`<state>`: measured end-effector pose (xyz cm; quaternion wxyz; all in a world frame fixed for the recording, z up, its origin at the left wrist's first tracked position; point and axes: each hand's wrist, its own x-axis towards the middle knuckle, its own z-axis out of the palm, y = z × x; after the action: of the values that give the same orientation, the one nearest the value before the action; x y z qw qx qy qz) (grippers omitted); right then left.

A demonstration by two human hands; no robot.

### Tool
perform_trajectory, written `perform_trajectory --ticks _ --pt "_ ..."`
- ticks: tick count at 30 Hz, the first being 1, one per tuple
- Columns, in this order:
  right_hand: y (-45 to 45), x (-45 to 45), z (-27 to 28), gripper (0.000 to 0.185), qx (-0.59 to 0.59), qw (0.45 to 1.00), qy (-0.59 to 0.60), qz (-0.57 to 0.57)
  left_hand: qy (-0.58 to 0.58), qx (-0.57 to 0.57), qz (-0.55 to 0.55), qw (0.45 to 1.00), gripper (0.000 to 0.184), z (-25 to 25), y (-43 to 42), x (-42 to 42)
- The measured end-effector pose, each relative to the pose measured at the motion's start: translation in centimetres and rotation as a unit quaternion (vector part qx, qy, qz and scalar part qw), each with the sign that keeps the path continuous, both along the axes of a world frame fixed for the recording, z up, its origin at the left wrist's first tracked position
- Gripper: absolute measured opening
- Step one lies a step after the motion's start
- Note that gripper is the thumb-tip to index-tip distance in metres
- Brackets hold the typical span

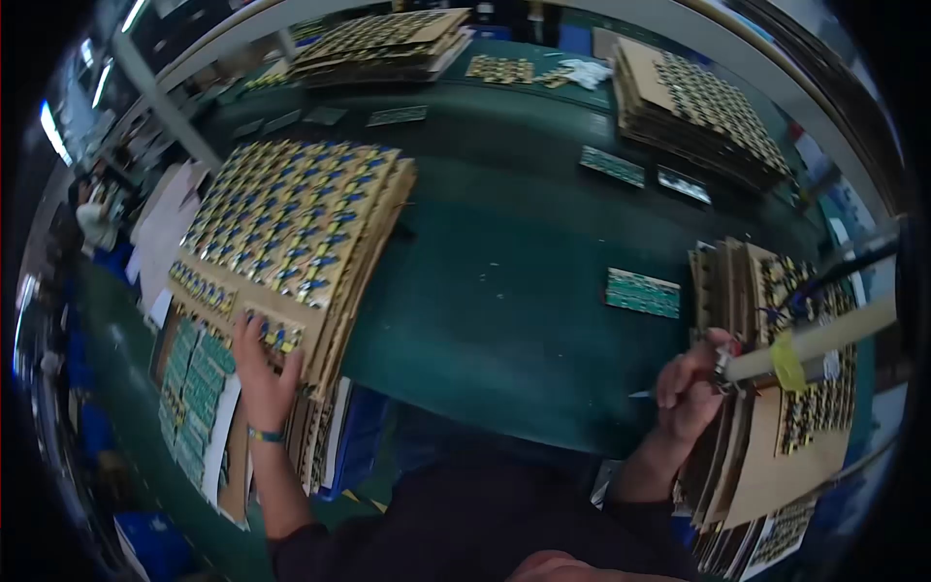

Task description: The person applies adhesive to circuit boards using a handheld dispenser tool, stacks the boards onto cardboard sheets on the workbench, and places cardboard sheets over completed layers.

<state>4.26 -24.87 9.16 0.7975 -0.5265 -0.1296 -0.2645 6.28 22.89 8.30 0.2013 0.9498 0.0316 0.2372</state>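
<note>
My left hand (260,378) reaches over the front of a tall stack of cardboard sheets and boards (291,218). Its fingers are apart and touch a small circuit board with blue and yellow parts (281,335); a firm grip does not show. Another such board (202,289) lies just left of it. My right hand (689,388) is closed around a thin tool with a pale pointed tip (640,395), its handle mostly hidden by the fingers. Right beside that hand is the end of a whitish pole wrapped with yellow tape (787,363). A green circuit board (642,293) lies on the table nearby.
The dark green table (465,339) runs between the stacks. To the right stands a stack of cardboard and boards (747,466). More stacks rise at the back left (378,44) and back right (693,102). Green boards (189,388) lie below my left hand.
</note>
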Motion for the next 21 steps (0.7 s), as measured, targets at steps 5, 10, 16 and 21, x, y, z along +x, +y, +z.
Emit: perform_trajectory --ticks 5,10,16,21 --pt "-0.3 0.0 0.2 0.069 -0.016 1.000 -0.004 0.010 -0.046 0.106 0.005 0.993 0.059 1.0 -2.2 0.2" --pt "-0.4 -0.5 0.1 0.070 -0.052 0.996 0.055 -0.035 -0.051 -0.171 -0.234 0.956 0.044 1.9 -12.5 0.3" --pt "-1.4 -1.1 -0.5 0.061 -0.091 0.995 0.046 0.005 0.084 -0.105 -0.539 0.832 0.039 1.8 -25.9 5.0" --pt "-2.6 -2.8 -0.9 0.061 -0.074 0.997 0.012 -0.028 0.098 -0.105 -0.593 0.793 0.041 -0.8 -33.5 11.0"
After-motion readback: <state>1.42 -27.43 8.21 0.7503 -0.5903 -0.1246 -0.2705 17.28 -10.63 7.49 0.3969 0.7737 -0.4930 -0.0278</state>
